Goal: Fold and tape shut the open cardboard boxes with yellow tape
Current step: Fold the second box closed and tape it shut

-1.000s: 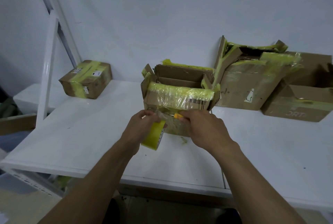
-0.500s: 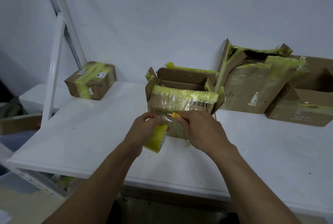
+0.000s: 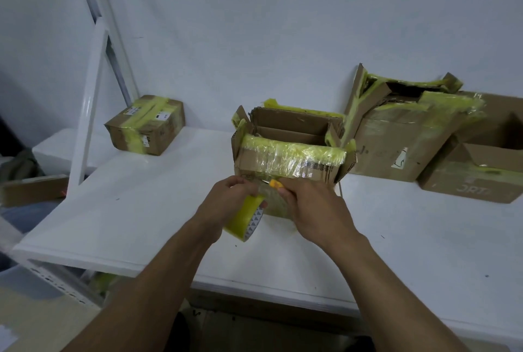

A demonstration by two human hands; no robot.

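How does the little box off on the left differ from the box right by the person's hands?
The left box is taped shut, flaps flat; the middle box stands open, flaps up. The left box looks smaller than the middle box, though it sits farther off. The left box is untouched; by the middle box, the left hand grips a tape roll and the right hand pinches a small yellow item. Both are brown cardboard with yellow tape.
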